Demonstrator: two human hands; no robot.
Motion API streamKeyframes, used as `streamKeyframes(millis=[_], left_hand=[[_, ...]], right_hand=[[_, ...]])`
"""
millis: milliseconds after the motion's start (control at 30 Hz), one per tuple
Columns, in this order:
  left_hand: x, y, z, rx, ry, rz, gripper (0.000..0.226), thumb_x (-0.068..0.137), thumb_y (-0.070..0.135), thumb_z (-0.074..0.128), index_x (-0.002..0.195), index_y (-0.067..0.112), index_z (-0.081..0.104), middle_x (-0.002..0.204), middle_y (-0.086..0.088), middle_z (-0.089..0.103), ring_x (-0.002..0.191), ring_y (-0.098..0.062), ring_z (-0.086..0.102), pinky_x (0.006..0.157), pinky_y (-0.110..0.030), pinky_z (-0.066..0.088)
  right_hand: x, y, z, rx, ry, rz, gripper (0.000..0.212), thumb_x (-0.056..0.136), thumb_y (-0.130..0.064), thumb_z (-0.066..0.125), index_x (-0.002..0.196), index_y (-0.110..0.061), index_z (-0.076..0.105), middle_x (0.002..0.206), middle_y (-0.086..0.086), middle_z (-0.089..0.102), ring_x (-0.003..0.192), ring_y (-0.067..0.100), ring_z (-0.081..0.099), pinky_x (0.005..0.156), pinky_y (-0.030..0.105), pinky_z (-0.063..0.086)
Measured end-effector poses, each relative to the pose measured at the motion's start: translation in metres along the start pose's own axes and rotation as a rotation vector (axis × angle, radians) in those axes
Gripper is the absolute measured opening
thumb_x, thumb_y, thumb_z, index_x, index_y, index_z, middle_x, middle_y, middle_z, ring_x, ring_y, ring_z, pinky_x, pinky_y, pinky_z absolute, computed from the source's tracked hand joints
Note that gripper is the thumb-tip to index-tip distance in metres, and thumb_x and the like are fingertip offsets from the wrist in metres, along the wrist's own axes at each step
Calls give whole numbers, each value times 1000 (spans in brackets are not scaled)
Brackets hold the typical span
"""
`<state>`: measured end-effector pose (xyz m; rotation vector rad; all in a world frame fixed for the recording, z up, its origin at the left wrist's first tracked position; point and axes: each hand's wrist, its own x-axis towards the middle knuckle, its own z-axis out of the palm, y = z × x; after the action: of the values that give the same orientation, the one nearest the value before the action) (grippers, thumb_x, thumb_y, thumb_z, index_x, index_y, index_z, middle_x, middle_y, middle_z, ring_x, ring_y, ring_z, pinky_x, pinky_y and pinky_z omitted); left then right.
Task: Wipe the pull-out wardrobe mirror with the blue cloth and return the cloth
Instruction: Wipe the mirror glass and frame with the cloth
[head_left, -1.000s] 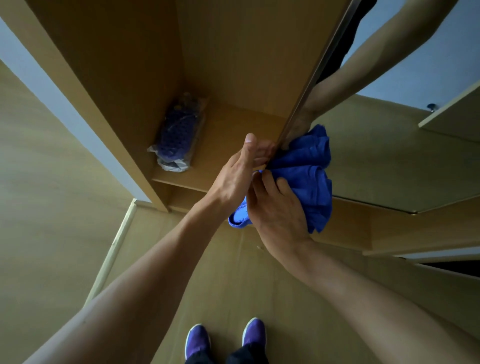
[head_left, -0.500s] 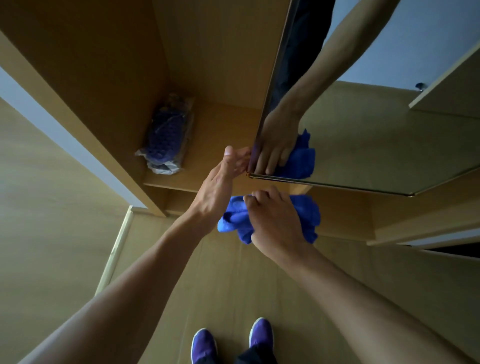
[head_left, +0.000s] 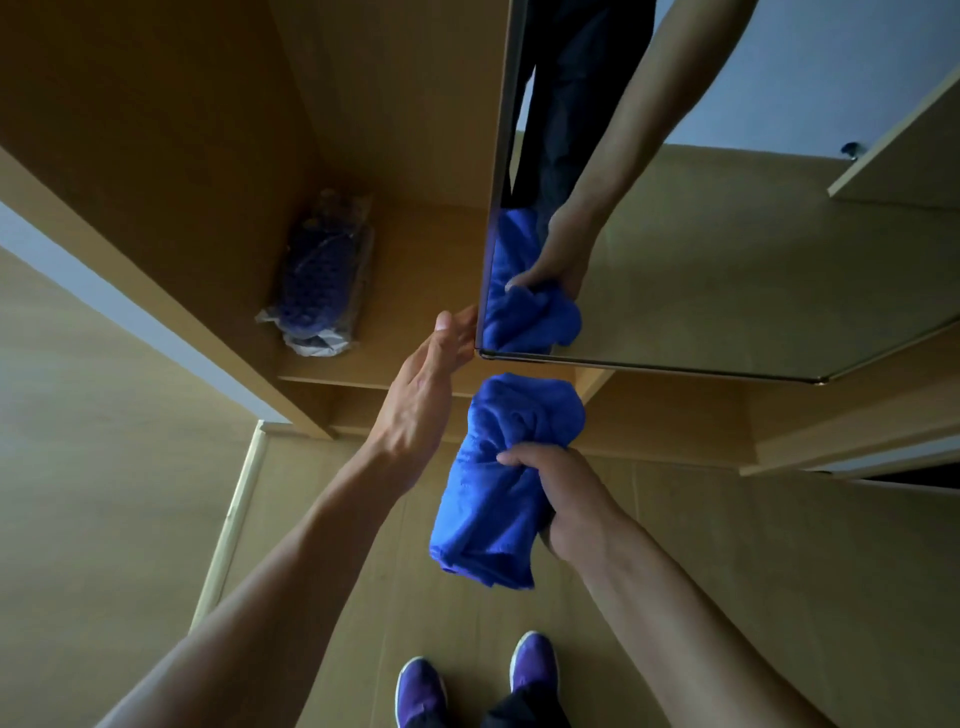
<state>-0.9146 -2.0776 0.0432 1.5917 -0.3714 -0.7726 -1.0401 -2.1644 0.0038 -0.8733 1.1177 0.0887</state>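
I see my left hand (head_left: 423, 387) open, with its fingertips (head_left: 457, 330) touching the bottom corner of the mirror (head_left: 727, 291). That corner sits at about 12 o'clock from the hand. My right hand (head_left: 563, 499) is closed around the blue cloth (head_left: 506, 478), which is bunched up into a fat roll. The cloth hangs in the air just below the mirror's bottom edge, at about 6 o'clock from the corner, and does not touch the glass. I can see the cloth and the hand again as a reflection in the mirror.

I think the step now is to bring the cloth up onto the glass and start to wipe. To do it well, I would hold the mirror's edge firmly with my left hand so it does not swing or slide. I would flatten the cloth a bit so more of it presses on the glass. Then I would wipe in long rows from the top down and go right into the corners.

Half a second ago my right hand held the cloth higher, closer under the mirror, with the back of the hand on top of it. Now the hand is lower and at the cloth's side, so more of the cloth shows. The mirror has also turned more to face me.

In the wardrobe a bag of purple things (head_left: 319, 280) lies on the shelf (head_left: 415, 291), at 10 o'clock from my left hand.
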Motion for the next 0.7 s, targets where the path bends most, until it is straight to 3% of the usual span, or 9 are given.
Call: streamKeyframes(millis=[100, 200, 300, 400, 467, 600, 700], left_hand=[[0, -6, 2, -12, 0, -9, 44, 102, 60, 28, 133, 46, 56, 129, 30, 63, 117, 10, 58, 84, -4, 43], [0, -11, 1, 0, 0, -15, 56, 100, 63, 30, 146, 39, 50, 140, 22, 58, 118, 8, 58, 88, -12, 41], [1, -10, -3, 37, -7, -19, 48, 102, 59, 35, 143, 42, 52, 138, 22, 60, 116, 6, 61, 93, -19, 41], [6, -7, -7, 58, 12, -38, 27, 107, 43, 42, 124, 50, 61, 128, 23, 66, 114, 2, 63, 101, -24, 46], [10, -7, -8, 114, 15, -34, 30, 107, 31, 48, 115, 56, 63, 125, 24, 67, 118, 1, 61, 107, -29, 44], [9, -13, -10, 178, -58, 5, 56, 96, 2, 45, 139, 36, 57, 127, 25, 66, 122, 4, 58, 107, -27, 45], [11, -13, -11, 245, -81, 37, 69, 91, -9, 45, 140, 38, 55, 127, 29, 64, 122, 6, 57, 105, -22, 45]], right_hand=[[1, -3, 4, 126, -22, 36, 25, 81, -9, 69, 106, -6, 69, 95, 11, 76, 90, 27, 73, 79, 36, 56], [-2, -8, 7, 223, -41, 33, 25, 86, -10, 65, 111, -6, 69, 99, 13, 77, 92, 27, 73, 80, 37, 58], [-5, -13, 10, 282, -92, 24, 25, 89, -13, 61, 113, -6, 68, 99, 14, 77, 87, 26, 74, 78, 36, 59], [-7, -16, 16, 369, -130, 33, 25, 92, -23, 62, 111, -10, 70, 104, 15, 76, 89, 28, 75, 85, 41, 58], [-7, -17, 21, 424, -139, 23, 27, 93, -32, 62, 106, -12, 75, 104, 15, 76, 87, 29, 75, 84, 42, 59], [-6, -22, 34, 512, -136, 36, 36, 95, -41, 59, 87, -13, 80, 101, 17, 76, 84, 32, 76, 76, 43, 61], [-7, -30, 42, 551, -112, 73, 37, 97, -39, 55, 91, -10, 76, 99, 19, 76, 88, 35, 75, 87, 49, 57]])
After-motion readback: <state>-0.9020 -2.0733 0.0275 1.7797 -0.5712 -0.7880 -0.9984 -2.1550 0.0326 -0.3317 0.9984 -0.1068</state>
